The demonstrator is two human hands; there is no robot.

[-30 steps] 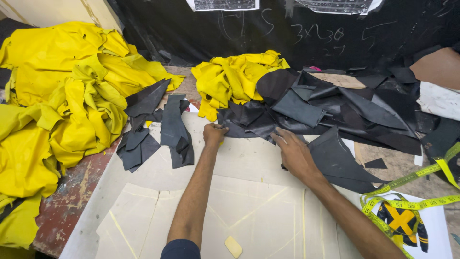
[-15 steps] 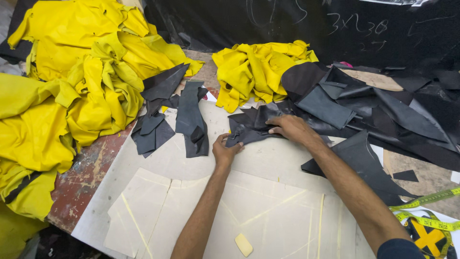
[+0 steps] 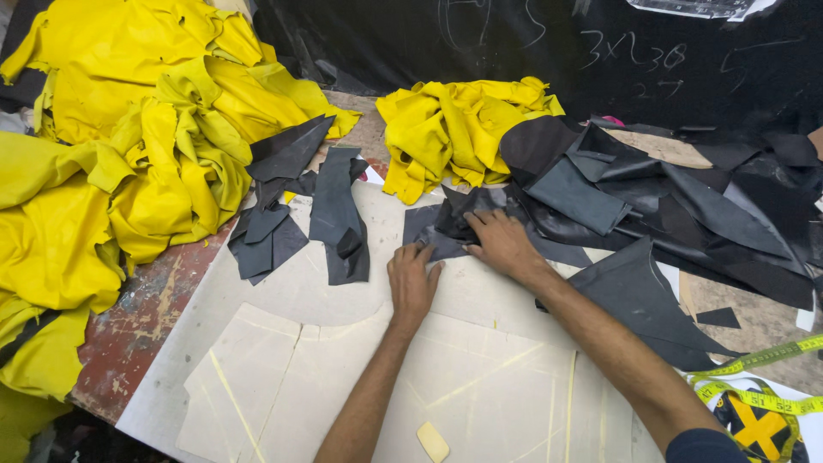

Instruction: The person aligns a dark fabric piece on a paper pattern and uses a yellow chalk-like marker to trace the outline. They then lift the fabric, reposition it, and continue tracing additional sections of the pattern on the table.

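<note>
Item in hand: a dark grey leather piece, lying flat at the centre of the frame on the pale cutting board. Your left hand rests palm down at its lower edge, fingers spread apart and flat, fingertips touching the leather, clamped on nothing. Your right hand lies on top of the same piece just to the right, fingers slightly apart and pressed flat, gripping nothing.

Adjoining, right: a black leather heap runs from the piece out to the right edge of the frame.

Adjoining, above: a small yellow leather pile sits at upper centre, touching the black heap.

Left of centre: a few dark scraps lie on the board, well apart from your hands.

Left side: a large yellow leather pile fills the upper left and spills over the worn red bench.

Lower centre: a small pale chalk block lies on the board between your forearms.

Lower right corner: a yellow measuring tape.
</note>
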